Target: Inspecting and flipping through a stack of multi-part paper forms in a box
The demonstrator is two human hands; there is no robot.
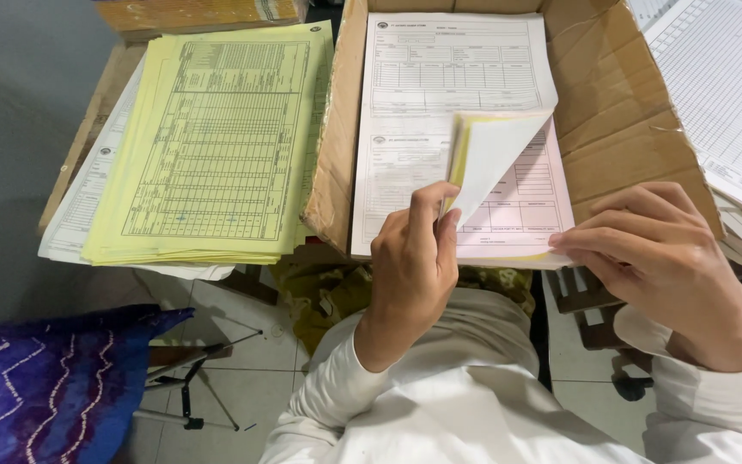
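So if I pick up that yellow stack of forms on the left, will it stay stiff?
Probably floppy: the yellow stack of forms is thin loose sheets, its edges uneven. Likely heavy-ish, being many sheets. It may slide apart.

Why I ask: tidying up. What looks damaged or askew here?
The cardboard box is creased, its right wall torn. The yellow forms sit skewed over white sheets. Left hand lifts a sheet corner.

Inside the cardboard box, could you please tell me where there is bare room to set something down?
Bare cardboard shows on the brown cardboard box wall right of the white and pink forms. The near edge is crowded: the left hand lifts a sheet corner, the right hand rests there.
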